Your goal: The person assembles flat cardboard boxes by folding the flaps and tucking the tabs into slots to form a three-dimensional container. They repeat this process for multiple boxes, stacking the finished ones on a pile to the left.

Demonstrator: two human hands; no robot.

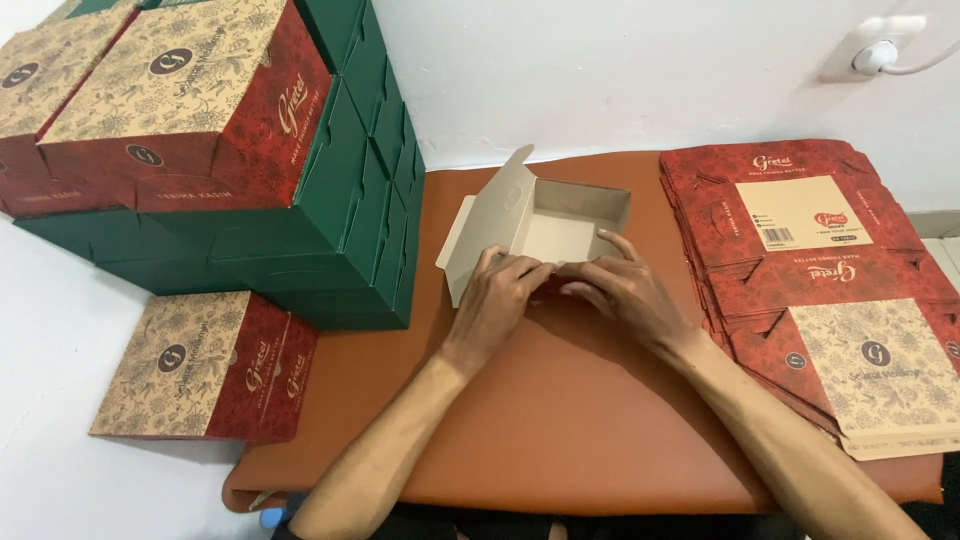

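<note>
Orange bench (560,420); finished boxes (200,150) stacked left of the half-folded box (560,225), flat blanks (820,280) piled to its right. Box walls up, lid flap open, near wall not yet tucked. Left hand (495,300) and right hand (625,290) both pinch that near edge.

We press both our left hand (497,295) and right hand (622,290) onto the near wall of a half-folded cardboard box (545,225), its flap open to the left, on the orange surface (560,410). A stack of flat red box blanks (810,270) lies to our right. Finished red and green boxes (230,150) stand piled to our left.
</note>
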